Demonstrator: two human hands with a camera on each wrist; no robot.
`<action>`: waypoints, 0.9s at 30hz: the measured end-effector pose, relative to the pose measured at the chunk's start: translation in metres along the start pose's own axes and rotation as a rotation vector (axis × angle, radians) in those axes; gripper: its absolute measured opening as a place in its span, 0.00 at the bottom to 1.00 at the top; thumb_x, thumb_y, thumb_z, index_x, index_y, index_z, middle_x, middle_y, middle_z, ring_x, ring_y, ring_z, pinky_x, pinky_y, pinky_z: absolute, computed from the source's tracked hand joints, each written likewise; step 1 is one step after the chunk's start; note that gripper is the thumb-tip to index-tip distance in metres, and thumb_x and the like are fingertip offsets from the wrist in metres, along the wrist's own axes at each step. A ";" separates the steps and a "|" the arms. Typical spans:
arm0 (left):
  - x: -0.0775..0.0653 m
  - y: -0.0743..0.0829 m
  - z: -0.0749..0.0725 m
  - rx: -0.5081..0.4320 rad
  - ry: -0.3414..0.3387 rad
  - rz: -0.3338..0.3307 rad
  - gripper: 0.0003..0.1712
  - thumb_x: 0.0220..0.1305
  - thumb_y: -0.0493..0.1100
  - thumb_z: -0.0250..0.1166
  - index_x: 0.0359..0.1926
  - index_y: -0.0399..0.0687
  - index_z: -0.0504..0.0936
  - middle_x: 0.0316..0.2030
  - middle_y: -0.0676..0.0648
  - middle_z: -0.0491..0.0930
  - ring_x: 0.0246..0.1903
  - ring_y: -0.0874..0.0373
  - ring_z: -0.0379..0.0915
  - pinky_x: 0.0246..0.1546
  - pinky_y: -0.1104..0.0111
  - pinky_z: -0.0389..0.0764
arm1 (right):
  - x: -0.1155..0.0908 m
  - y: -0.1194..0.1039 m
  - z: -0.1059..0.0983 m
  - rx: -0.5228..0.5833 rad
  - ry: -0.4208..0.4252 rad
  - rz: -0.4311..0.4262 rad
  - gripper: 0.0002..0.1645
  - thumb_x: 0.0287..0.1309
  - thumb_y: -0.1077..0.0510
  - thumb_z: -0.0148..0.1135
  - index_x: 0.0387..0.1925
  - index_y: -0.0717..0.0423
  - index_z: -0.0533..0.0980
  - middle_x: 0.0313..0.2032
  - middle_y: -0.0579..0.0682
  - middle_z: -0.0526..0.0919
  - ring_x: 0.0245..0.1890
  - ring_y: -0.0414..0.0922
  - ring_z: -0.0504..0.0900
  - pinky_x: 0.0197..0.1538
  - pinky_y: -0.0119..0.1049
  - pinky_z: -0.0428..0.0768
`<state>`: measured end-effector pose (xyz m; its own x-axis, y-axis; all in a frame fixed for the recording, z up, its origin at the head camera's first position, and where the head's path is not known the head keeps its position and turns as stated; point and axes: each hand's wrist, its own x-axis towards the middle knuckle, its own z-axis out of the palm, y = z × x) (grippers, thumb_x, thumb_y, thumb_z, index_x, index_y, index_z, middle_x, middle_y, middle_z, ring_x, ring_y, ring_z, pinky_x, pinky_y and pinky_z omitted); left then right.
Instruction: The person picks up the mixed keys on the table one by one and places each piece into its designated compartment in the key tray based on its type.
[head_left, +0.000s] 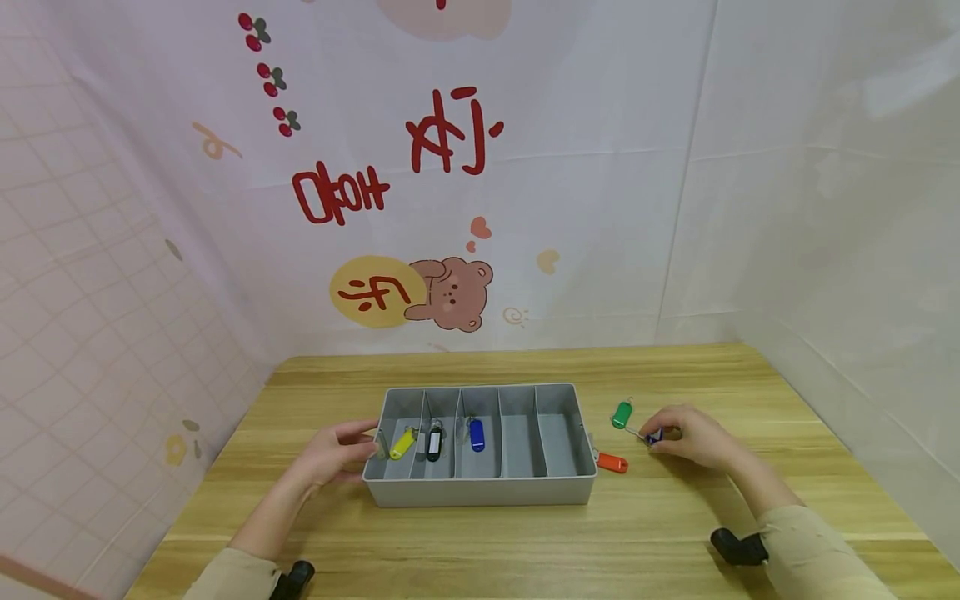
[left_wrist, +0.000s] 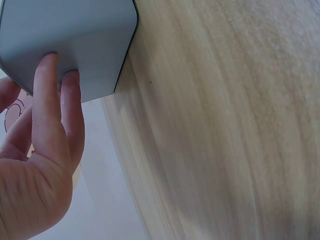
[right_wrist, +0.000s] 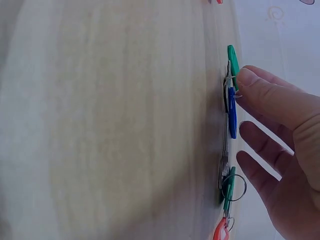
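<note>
A grey tray (head_left: 480, 492) with several compartments stands on the table. My left hand (head_left: 341, 450) holds its left end; in the left wrist view two fingers (left_wrist: 47, 100) press the outer wall and another digit reaches its rim. Yellow (head_left: 402, 443), black (head_left: 434, 444) and blue (head_left: 477, 435) key tags lie in the three left compartments. Right of the tray, my right hand (head_left: 693, 435) pinches another blue key tag (right_wrist: 232, 115) near its ring, with thumb and forefinger. A green key tag (head_left: 622, 414) and an orange-red one (head_left: 613, 462) lie close by.
The right wrist view shows keys, a second green tag (right_wrist: 230, 187) with a ring, and a red tag (right_wrist: 220, 230) below the hand. A patterned white cloth (head_left: 585, 208) hangs behind and beside the wooden table (head_left: 480, 550).
</note>
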<state>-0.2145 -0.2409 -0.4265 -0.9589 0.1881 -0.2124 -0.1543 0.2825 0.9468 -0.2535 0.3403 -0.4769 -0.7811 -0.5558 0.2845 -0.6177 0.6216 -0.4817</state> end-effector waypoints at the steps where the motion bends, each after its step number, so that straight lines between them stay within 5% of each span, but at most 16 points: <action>1: 0.000 0.000 0.000 -0.003 0.000 0.000 0.35 0.66 0.36 0.65 0.70 0.30 0.64 0.53 0.33 0.75 0.42 0.50 0.79 0.38 0.56 0.86 | 0.000 0.000 0.000 -0.009 0.000 0.002 0.11 0.52 0.63 0.75 0.38 0.52 0.85 0.37 0.43 0.86 0.39 0.40 0.81 0.43 0.41 0.81; 16: 0.000 0.002 0.001 -0.016 0.002 -0.003 0.34 0.66 0.34 0.64 0.70 0.31 0.64 0.51 0.33 0.76 0.41 0.49 0.79 0.38 0.54 0.86 | 0.002 -0.002 0.003 -0.106 -0.021 0.119 0.09 0.52 0.60 0.74 0.31 0.40 0.85 0.33 0.32 0.81 0.39 0.41 0.78 0.45 0.45 0.79; 27: -0.002 0.003 0.002 -0.011 0.000 0.002 0.34 0.66 0.35 0.65 0.70 0.30 0.64 0.51 0.33 0.75 0.41 0.50 0.79 0.37 0.55 0.86 | 0.000 -0.003 0.004 -0.082 0.040 0.149 0.08 0.52 0.63 0.74 0.29 0.45 0.86 0.32 0.34 0.83 0.38 0.39 0.78 0.42 0.41 0.80</action>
<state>-0.2127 -0.2389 -0.4233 -0.9593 0.1885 -0.2102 -0.1547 0.2717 0.9499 -0.2517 0.3362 -0.4786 -0.8667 -0.4325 0.2485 -0.4987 0.7392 -0.4526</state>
